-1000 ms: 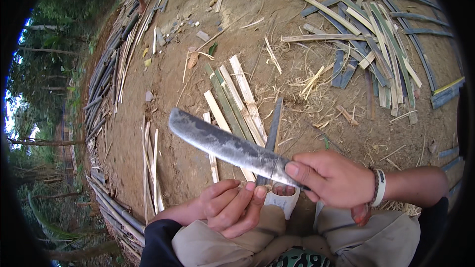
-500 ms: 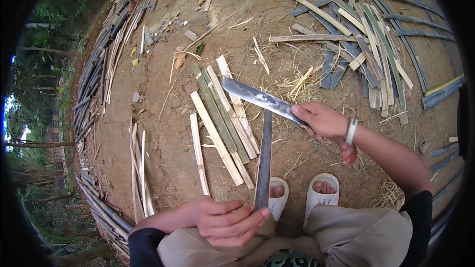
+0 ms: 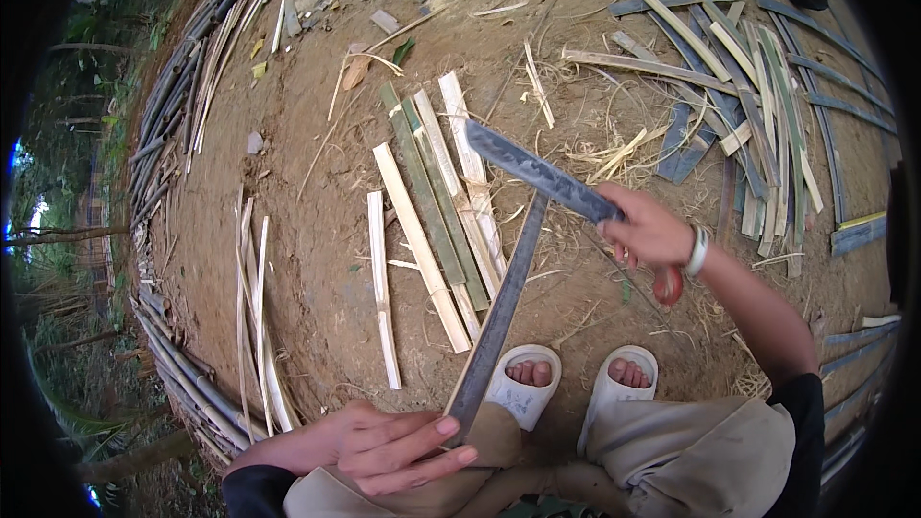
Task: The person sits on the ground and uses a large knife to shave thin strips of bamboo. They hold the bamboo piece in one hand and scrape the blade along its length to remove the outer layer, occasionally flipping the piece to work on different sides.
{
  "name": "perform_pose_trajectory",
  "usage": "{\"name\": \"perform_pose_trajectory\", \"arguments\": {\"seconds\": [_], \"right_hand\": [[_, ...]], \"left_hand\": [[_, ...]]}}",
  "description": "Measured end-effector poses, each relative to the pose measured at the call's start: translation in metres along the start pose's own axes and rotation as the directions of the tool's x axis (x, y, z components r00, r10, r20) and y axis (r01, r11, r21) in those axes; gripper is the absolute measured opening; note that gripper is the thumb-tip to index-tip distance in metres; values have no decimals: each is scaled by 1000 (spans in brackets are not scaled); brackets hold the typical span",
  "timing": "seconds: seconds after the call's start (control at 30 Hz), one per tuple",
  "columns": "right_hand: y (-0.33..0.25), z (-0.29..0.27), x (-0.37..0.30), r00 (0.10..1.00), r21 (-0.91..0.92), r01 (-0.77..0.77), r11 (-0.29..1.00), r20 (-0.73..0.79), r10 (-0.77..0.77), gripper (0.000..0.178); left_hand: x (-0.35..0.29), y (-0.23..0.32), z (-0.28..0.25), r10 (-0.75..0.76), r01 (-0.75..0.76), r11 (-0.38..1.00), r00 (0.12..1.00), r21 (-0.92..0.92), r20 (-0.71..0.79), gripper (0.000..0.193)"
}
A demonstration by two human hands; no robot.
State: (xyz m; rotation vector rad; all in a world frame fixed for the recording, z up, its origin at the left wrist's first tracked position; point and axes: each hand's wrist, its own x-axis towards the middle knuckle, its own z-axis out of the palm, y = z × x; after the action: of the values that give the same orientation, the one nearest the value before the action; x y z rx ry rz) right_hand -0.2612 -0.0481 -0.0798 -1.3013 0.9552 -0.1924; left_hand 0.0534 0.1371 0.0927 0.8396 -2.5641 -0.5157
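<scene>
My right hand (image 3: 652, 230) grips the handle of a long dark machete (image 3: 542, 176), its blade pointing up and left over the ground. The blade's edge meets the far end of a long grey bamboo strip (image 3: 504, 307). My left hand (image 3: 393, 446) holds the near end of that strip by my knee, thumb and fingers pinched on it. Just left of the strip lies a row of cut bamboo slats (image 3: 436, 201), pale and green, side by side on the dirt.
My feet in white sandals (image 3: 571, 384) rest on the bare earth below the strip. A heap of long grey and green bamboo strips (image 3: 758, 105) lies at the upper right. Bundled bamboo poles (image 3: 182, 355) line the left edge. Thin shavings are scattered about.
My right hand with the machete has moved away from my body, up and to the right, then lowered the blade onto the strip's far end. My left hand stays on the strip.
</scene>
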Motion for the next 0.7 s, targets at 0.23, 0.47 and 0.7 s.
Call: {"name": "perform_pose_trajectory", "arguments": {"seconds": [0.23, 0.47, 0.7], "right_hand": [[-84, 55, -73, 738, -739, 551, 387, 215, -640, 27], [-56, 57, -64, 823, -832, 443, 335, 229, -519, 28], [-42, 55, -58, 874, -831, 407, 379, 233, -427, 18]], "left_hand": [[-1, 2, -11, -9, 17, 979, 999, 203, -43, 30], [0, 7, -12, 28, -52, 973, 994, 223, 107, 38], [-9, 0, 4, 173, -172, 944, 985, 283, 23, 28]]}}
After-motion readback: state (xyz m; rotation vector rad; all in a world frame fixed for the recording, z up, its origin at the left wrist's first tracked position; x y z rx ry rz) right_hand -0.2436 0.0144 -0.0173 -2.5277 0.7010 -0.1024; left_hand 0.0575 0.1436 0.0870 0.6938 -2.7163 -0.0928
